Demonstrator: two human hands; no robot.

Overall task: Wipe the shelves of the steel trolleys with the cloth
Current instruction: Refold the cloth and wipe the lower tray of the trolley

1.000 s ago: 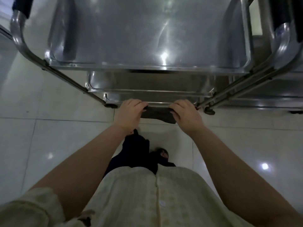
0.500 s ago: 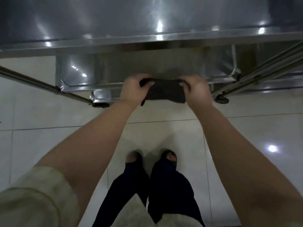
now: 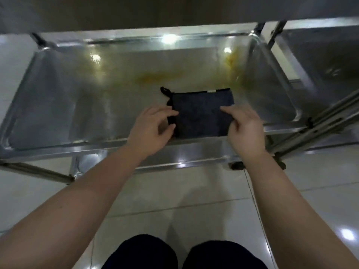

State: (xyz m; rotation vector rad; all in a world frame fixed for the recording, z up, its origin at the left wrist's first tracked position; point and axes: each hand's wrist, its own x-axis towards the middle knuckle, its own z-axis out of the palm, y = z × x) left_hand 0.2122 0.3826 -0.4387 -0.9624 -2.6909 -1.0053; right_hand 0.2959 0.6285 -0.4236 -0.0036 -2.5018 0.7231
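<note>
Two hands meet at a folded dark cloth [image 3: 202, 115] lying flat on the trolley's [image 3: 48, 150] shelf [image 3: 58, 105], near its front rim. The left hand [image 3: 150, 129] sits at the cloth's left edge, fingers half curled above it and thumb below, with the edge in the gap between. Whether they actually pinch it cannot be told. The right hand [image 3: 245, 131] pinches the right edge, forefinger laid on top. Yellow stains [image 3: 155, 77] smear the steel just behind the cloth and toward the far right corner.
</note>
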